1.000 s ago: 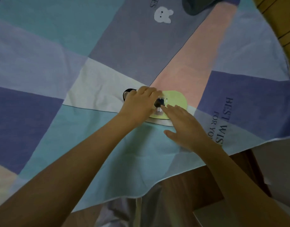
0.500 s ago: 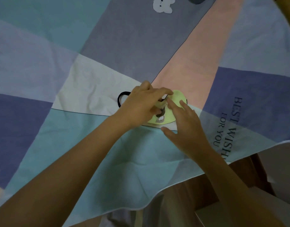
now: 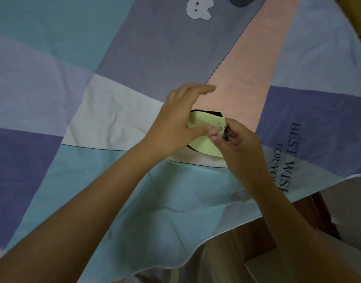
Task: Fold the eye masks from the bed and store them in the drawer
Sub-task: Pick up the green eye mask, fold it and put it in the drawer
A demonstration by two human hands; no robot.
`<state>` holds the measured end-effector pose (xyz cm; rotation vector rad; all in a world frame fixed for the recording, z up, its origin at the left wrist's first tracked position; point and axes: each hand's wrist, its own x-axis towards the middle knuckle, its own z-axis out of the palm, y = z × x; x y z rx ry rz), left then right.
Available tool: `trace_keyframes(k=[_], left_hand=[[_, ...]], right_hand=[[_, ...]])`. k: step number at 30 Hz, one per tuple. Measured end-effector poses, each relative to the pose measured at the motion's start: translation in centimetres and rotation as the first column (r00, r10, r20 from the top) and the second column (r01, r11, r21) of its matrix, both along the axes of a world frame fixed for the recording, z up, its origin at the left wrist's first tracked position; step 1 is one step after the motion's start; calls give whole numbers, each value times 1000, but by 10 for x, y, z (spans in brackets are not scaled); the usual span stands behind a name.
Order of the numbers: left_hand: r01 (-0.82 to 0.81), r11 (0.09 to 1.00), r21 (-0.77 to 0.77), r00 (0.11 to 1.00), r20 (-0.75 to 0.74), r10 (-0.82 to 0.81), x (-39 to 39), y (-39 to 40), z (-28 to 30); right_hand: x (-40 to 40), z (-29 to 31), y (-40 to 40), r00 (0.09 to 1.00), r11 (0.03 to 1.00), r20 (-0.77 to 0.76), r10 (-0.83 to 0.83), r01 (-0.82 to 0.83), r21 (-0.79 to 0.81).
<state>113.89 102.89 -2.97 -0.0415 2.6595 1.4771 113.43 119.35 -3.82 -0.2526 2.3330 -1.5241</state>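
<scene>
A pale yellow eye mask point(image 3: 204, 123) with a small cartoon print and a black strap lies folded over on the patchwork bed sheet point(image 3: 114, 58). My left hand point(image 3: 181, 123) holds the mask from the left, thumb pressing on its folded top, fingers arched above it. My right hand point(image 3: 236, 139) pinches the mask's right end between curled fingers. Part of the mask and its strap is hidden under both hands.
A dark grey item point(image 3: 240, 1) lies at the sheet's far top edge. The sheet's hem point(image 3: 216, 237) hangs over the bed's near right corner, with a brown wooden frame point(image 3: 232, 260) below. Wooden flooring point(image 3: 357, 21) shows at the upper right.
The mask went from lying flat to being doubled over. My left hand has lifted its fingers and my right hand has curled onto the mask's right end.
</scene>
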Motion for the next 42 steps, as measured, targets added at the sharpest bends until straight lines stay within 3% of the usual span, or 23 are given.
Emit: trace_keyframes(k=[2, 4, 7, 9, 12, 15, 17, 20, 22, 24, 25, 27, 28, 30, 32, 35, 39, 42], left_hand=[[39, 999, 21, 977, 211, -42, -1, -7, -1], [45, 999, 20, 954, 297, -49, -2, -11, -4], [-208, 959, 195, 930, 342, 132, 0, -13, -9], [-438, 816, 376, 860, 438, 260, 2, -13, -8], [-592, 614, 521, 779, 564, 273, 3, -8, -6], [-635, 513, 577, 756, 600, 262, 2, -2, -5], [-678, 467, 568, 730, 594, 338, 0, -3, -8], [-729, 532, 430, 683, 501, 531, 0, -8, -20], [-721, 607, 335, 687, 462, 561, 4, -5, -24], [-687, 660, 305, 715, 448, 537, 9, 2, -24], [-680, 664, 310, 721, 444, 532, 10, 4, -24], [-700, 610, 372, 711, 446, 544, 11, 4, -22], [-716, 559, 418, 698, 452, 555, 11, 2, -20], [-730, 482, 486, 682, 465, 564, 8, -2, -16], [-711, 485, 508, 701, 462, 543, 7, -4, -12], [-661, 554, 506, 750, 464, 471, 7, -4, -6], [-619, 587, 522, 781, 485, 393, 10, -3, 1], [-628, 568, 531, 775, 493, 395, 9, -8, 4]], right_hand=[[-5, 1, 0, 1000, 1000, -24, -13, 13, -9], [-7, 2, -1, 995, 994, 13, -95, 96, -55], [-8, 4, -3, 920, 912, 250, -303, 356, -204], [-9, 3, -5, 853, 873, 400, -337, 442, -206], [-5, 1, -13, 857, 938, 467, -219, 316, -140], [1, 3, -22, 892, 967, 437, -112, 199, -158], [2, 5, -25, 903, 979, 421, -83, 152, -134], [-2, 7, -23, 849, 956, 527, -48, 193, -222], [-8, 9, -19, 773, 812, 634, -28, 387, -437], [-14, 7, -13, 712, 668, 698, -74, 555, -496], [-17, 3, -8, 730, 694, 674, -112, 544, -472], [-19, -6, -1, 834, 916, 533, -144, 316, -246], [-17, -7, -1, 849, 968, 504, -160, 235, -90], [-13, -11, -2, 838, 989, 526, -146, 144, 44], [-9, -10, -4, 862, 992, 497, -99, 128, -23], [-9, -8, -7, 944, 985, 331, -9, 65, -160], [-12, -10, -18, 974, 983, 223, 41, 1, -183], [-14, -7, -20, 959, 949, 283, -15, 103, -297]])
